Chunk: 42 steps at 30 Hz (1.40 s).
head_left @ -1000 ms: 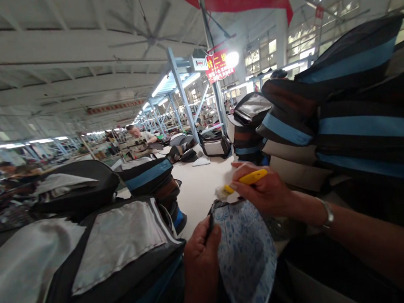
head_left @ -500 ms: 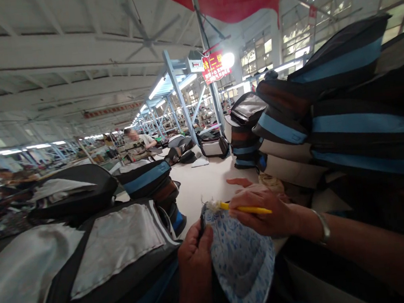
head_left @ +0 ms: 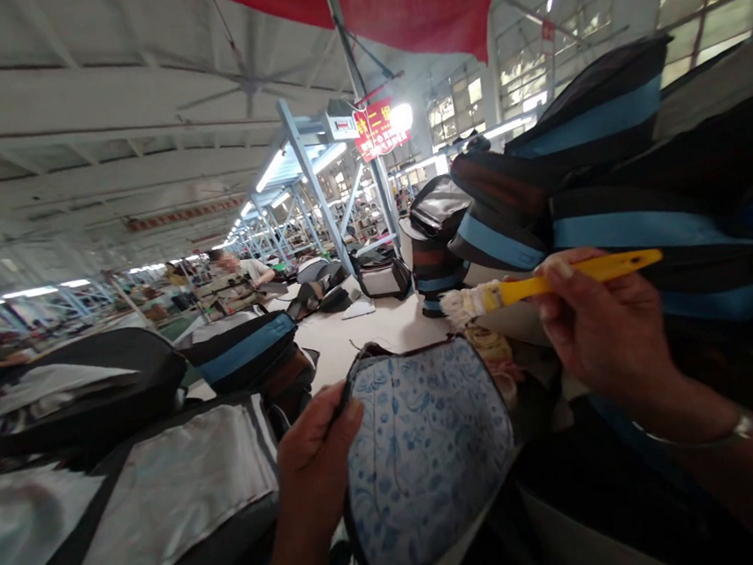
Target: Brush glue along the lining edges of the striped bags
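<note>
My left hand (head_left: 317, 461) grips the left edge of a fabric panel (head_left: 433, 455) with a blue floral print and dark edging, its thumb on the printed face. The panel is tilted up toward me. Raised to the right, my right hand (head_left: 608, 340) is closed around the yellow handle of a paintbrush (head_left: 537, 285). The brush's pale, clumped bristles point left, above the panel's upper right corner and apart from it. A bracelet circles the right wrist.
Black bags with blue bands (head_left: 650, 220) are stacked high on the right. More bags (head_left: 243, 349) and a silvery lining piece (head_left: 175, 479) lie at the left. Beyond is a pale tabletop (head_left: 335, 335); a person (head_left: 242, 269) sits farther back.
The brush has lifted off the panel's top edge and moved right and up with my right hand. The panel now shows more of its printed face, and my left hand has shifted left.
</note>
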Motion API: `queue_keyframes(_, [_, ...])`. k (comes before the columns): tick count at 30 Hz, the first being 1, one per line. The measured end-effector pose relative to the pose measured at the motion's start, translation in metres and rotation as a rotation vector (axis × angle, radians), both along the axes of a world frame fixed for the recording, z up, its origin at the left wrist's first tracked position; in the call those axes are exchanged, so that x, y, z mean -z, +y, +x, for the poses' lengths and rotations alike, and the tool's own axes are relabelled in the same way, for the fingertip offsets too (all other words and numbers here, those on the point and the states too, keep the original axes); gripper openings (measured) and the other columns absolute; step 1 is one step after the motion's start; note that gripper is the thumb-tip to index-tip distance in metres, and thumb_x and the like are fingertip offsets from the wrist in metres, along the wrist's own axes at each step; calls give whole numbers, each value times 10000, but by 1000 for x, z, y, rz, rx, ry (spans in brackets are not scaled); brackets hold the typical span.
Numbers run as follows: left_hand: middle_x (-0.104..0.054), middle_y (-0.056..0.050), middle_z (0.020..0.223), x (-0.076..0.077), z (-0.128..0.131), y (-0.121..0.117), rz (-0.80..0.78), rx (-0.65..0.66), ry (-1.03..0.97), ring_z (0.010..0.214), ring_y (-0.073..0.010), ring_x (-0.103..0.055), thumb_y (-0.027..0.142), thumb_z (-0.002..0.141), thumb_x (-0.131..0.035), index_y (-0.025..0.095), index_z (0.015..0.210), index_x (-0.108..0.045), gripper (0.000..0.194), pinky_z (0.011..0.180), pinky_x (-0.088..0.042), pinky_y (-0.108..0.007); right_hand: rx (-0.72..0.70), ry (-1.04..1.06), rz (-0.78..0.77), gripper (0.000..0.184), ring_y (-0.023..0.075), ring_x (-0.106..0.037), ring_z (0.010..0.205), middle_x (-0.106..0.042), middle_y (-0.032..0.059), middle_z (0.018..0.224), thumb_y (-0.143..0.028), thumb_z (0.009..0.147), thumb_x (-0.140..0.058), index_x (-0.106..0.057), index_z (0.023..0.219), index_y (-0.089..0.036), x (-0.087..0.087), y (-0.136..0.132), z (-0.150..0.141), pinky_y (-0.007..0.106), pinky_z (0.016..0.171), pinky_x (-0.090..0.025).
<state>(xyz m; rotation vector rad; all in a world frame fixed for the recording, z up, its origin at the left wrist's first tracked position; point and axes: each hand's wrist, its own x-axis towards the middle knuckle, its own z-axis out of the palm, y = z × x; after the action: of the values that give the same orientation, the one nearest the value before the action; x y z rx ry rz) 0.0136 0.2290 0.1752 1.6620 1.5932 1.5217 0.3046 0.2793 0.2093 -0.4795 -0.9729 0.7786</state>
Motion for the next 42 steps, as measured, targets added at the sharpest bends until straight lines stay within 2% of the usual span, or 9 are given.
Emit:
queue_keyframes(4, [-701,-95,1030,16,-1,34,69,-197,549,1032,-291,-612,356,922,-476,188,1076,-689,311,943,-464,-429,-72,149,-136,150,59,-360,470,-453,-37,559,-255,841,-711,-603,757,-193,7,0,28,157,446,-379])
queue_keyframes(7, [-673,-153,1025,55,8,66,12,-308,562,1132,-362,-541,233,922,-438,165,1067,-681,291,990,-396,-531,-111,162,-264,176,57,-313,438,-442,-45,528,-272,818,-724,-590,737,-192,27,1,36,166,453,-424])
queue_keyframes(13, [-608,-166,1231,134,-4,116,-63,-411,375,1137,-278,-596,225,977,-457,101,1241,-559,309,974,-487,-475,-171,179,-456,248,41,-304,402,-441,-53,508,-298,717,-803,-588,747,-177,63,-7,32,143,362,-319])
queue_keyframes(19, [-445,-245,1395,180,32,51,104,-491,194,1288,-285,-498,409,1045,-252,92,1429,-308,502,1040,-460,-476,-170,186,-541,325,20,-309,379,-414,-70,484,-304,731,-802,-518,676,-157,78,-8,32,131,398,-361])
queue_keyframes(23, [-570,-134,1151,205,104,1,225,-300,269,1091,-291,-576,707,828,-584,167,1229,-489,679,938,-520,-463,-191,158,-549,356,20,-294,363,-415,-78,475,-278,711,-808,-476,647,-166,73,-8,26,162,446,-442])
queue_keyframes(27, [-603,-125,1067,212,140,11,276,-240,321,1006,-280,-607,554,866,-653,151,1183,-496,535,873,-536,-449,-195,93,-534,321,21,-275,355,-409,-84,469,-310,722,-801,-512,678,-177,61,-19,11,195,492,-496])
queue_keyframes(31, [-615,-50,907,202,133,28,326,-171,371,814,-176,-635,202,995,-454,180,1068,-533,110,723,-535,-282,-132,-76,-442,259,45,-323,400,-423,-54,510,-354,745,-787,-589,753,-189,47,-28,5,156,352,-274])
queue_keyframes(38, [-594,-48,857,165,102,7,438,-149,576,724,-186,-587,79,946,-465,179,1100,-597,227,638,-489,-275,82,-650,1,190,81,-429,483,-495,-35,575,-369,857,-710,-631,834,-197,16,-18,-16,208,441,-328])
queue_keyframes(42, [-588,-41,810,154,92,-3,467,-143,656,699,-193,-576,89,934,-512,169,1062,-613,182,604,-476,-277,72,-1120,142,236,95,-508,519,-538,-30,600,-370,942,-567,-604,797,-187,21,-13,-42,229,533,-399])
